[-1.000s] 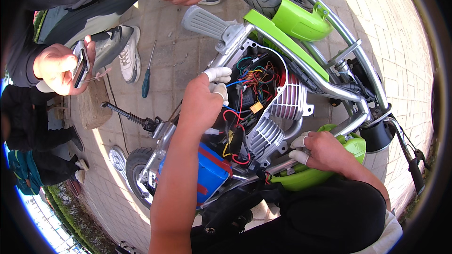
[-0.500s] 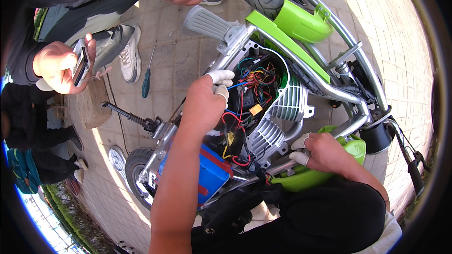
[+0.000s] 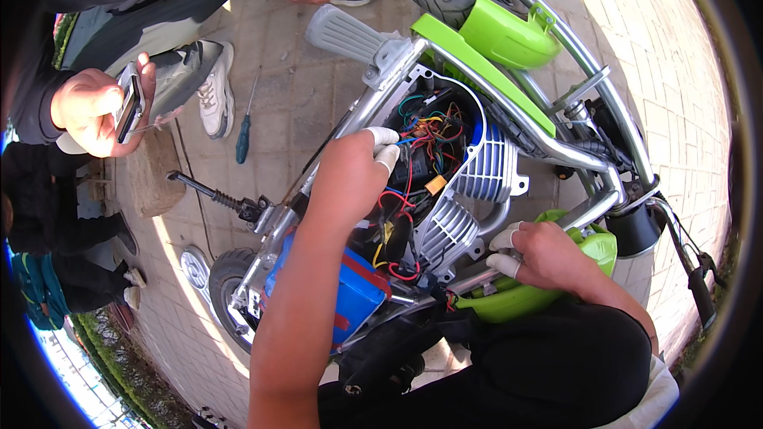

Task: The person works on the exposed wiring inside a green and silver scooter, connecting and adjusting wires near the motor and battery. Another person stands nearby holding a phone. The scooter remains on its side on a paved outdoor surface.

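My left hand (image 3: 354,171) reaches over an open compartment in a small motorbike's frame. White covers sit on its finger and thumb tips, which are pinched together on a thin blue wire (image 3: 406,141). Beside them lies a tangle of coloured wires (image 3: 433,131), with a black box (image 3: 409,171) and a yellow connector (image 3: 435,183) below. My right hand (image 3: 548,254), also with white covered fingertips, lies by the silver frame tube (image 3: 584,213) and a green body panel (image 3: 509,302). Its fingers are slightly apart, with nothing visible between them.
A blue battery pack (image 3: 358,302) with red tape sits behind the compartment. Grey finned covers (image 3: 453,230) flank the wires. On the paving lies a screwdriver (image 3: 244,139). Across from me, another person's hand (image 3: 91,107) holds a phone (image 3: 129,103). A footrest (image 3: 342,32) juts out.
My left fingertips have closed together on the blue wire. The glow at the compartment's inner edge has turned from green to blue. My right hand stays almost still.
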A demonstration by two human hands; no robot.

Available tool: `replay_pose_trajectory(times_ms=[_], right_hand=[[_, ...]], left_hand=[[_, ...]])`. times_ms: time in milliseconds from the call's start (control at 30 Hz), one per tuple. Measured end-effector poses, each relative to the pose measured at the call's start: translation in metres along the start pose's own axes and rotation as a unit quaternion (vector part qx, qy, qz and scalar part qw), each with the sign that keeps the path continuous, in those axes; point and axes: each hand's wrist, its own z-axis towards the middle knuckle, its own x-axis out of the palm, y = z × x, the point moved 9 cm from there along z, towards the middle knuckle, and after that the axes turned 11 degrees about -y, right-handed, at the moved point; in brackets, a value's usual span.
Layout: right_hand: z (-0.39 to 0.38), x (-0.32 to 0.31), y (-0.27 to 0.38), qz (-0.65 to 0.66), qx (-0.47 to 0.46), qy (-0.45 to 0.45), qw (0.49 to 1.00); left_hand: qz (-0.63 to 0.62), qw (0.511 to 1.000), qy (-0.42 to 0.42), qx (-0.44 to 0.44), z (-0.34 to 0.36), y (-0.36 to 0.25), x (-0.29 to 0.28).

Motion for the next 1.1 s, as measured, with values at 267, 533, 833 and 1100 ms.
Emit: replay_pose_trajectory(times_ms=[267,533,833,1100], right_hand=[[-0.003,0.006,-0.008,-0.026,-0.004,-0.016,1.000],[-0.006,0.010,-0.016,-0.050,-0.005,-0.015,0.999],[-0.007,0.013,-0.021,-0.061,0.017,-0.001,0.998],[-0.004,0.011,-0.013,-0.070,-0.013,-0.009,0.997]], left_hand=[[0.078,0.996,-0.009,0.037,0.000,-0.006,-0.002],[0.111,0.993,-0.008,0.048,-0.001,-0.011,-0.004],[0.119,0.991,-0.026,0.050,0.000,-0.011,0.002],[0.121,0.991,-0.038,0.034,0.002,-0.005,-0.003]])
